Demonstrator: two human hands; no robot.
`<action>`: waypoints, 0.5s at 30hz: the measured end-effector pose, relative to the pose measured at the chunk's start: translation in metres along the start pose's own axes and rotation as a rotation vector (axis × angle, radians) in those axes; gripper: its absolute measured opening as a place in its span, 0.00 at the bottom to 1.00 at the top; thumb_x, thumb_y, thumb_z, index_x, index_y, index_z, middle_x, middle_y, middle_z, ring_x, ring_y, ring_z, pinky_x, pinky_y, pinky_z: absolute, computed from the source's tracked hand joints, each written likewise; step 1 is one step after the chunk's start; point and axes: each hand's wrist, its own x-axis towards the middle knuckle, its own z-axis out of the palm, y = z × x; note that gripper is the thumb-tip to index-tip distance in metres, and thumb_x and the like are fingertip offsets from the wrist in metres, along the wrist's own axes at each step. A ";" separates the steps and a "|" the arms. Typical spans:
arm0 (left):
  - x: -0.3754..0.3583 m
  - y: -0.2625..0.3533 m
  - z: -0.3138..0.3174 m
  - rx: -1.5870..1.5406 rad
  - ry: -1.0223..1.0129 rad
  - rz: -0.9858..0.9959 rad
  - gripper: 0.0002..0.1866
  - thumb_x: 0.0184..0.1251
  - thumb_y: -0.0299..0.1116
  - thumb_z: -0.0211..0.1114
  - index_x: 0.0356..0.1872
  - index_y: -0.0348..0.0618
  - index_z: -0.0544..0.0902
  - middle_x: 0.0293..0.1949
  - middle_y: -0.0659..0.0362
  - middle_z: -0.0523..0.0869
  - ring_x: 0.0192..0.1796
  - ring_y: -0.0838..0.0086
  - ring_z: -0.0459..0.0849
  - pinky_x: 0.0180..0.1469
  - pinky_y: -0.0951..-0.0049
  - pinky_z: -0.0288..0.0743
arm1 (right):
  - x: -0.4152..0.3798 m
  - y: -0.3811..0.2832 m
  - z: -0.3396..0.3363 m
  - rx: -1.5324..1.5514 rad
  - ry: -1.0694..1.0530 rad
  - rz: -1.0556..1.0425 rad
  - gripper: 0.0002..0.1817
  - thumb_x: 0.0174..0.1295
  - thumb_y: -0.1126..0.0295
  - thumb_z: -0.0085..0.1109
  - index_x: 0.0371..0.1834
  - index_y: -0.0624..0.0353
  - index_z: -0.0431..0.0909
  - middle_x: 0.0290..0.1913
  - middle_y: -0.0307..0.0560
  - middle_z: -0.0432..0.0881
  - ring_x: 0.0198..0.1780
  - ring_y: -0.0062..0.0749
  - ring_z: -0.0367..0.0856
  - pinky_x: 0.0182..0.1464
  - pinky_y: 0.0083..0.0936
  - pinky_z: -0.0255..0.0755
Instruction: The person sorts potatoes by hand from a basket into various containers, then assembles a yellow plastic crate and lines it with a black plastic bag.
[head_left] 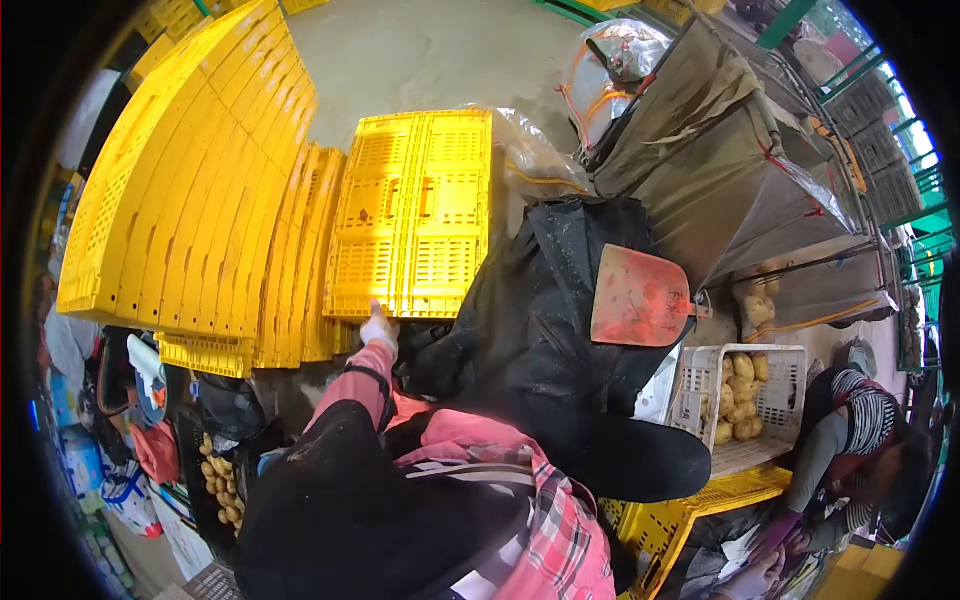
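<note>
My left hand [379, 330], in a pale glove, grips the near edge of a folded yellow crate [410, 215], its thumb on top and the other fingers hidden below. At the bottom right, a pale-gloved hand that appears to be my right hand [754, 578] lies over an open yellow crate [668, 535] with dark material inside. It is close to a co-worker's hands, and its fingers are too unclear to tell what they hold. A tall stack of folded yellow crates [190, 200] leans just left of the gripped one.
A red dustpan [640, 298] rests on black sheeting [560, 290]. Potatoes fill part of a white crate [690, 400]. A co-worker [860, 430] bends at the right. Grey fabric-sided bins [710, 150] stand at upper right; more potatoes [222, 480] lie at lower left.
</note>
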 end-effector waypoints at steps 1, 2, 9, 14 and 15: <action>-0.012 0.004 0.024 -0.099 0.123 0.013 0.33 0.65 0.53 0.70 0.64 0.44 0.73 0.59 0.54 0.82 0.56 0.60 0.81 0.63 0.54 0.72 | -0.006 -0.008 -0.003 0.031 -0.024 0.038 0.25 0.76 0.56 0.46 0.57 0.70 0.78 0.61 0.55 0.80 0.57 0.60 0.78 0.56 0.49 0.74; -0.018 0.012 0.039 -0.018 0.184 -0.032 0.33 0.64 0.52 0.71 0.64 0.46 0.73 0.59 0.54 0.81 0.57 0.59 0.81 0.63 0.53 0.72 | 0.003 0.050 0.012 0.211 0.000 0.260 0.17 0.75 0.63 0.49 0.57 0.61 0.81 0.54 0.54 0.83 0.53 0.37 0.81 0.57 0.26 0.73; -0.023 0.007 0.053 -0.091 -0.110 -0.237 0.32 0.75 0.61 0.48 0.70 0.52 0.70 0.70 0.61 0.72 0.70 0.59 0.68 0.74 0.54 0.59 | -0.044 0.030 -0.004 0.034 -0.040 0.210 0.18 0.74 0.61 0.52 0.53 0.66 0.81 0.53 0.49 0.83 0.53 0.33 0.81 0.59 0.27 0.71; -0.023 -0.004 0.049 -0.228 0.022 -0.173 0.21 0.69 0.57 0.60 0.53 0.57 0.79 0.53 0.68 0.83 0.48 0.76 0.79 0.56 0.66 0.67 | -0.037 0.079 -0.006 0.235 -0.038 0.349 0.19 0.75 0.61 0.51 0.57 0.66 0.79 0.54 0.49 0.83 0.56 0.33 0.80 0.59 0.27 0.71; -0.018 -0.004 0.044 -0.225 -0.027 -0.163 0.19 0.68 0.57 0.61 0.50 0.58 0.80 0.47 0.69 0.83 0.42 0.77 0.77 0.53 0.69 0.68 | -0.035 0.076 -0.006 0.260 -0.035 0.355 0.20 0.75 0.61 0.51 0.57 0.66 0.79 0.54 0.49 0.83 0.56 0.33 0.80 0.60 0.27 0.71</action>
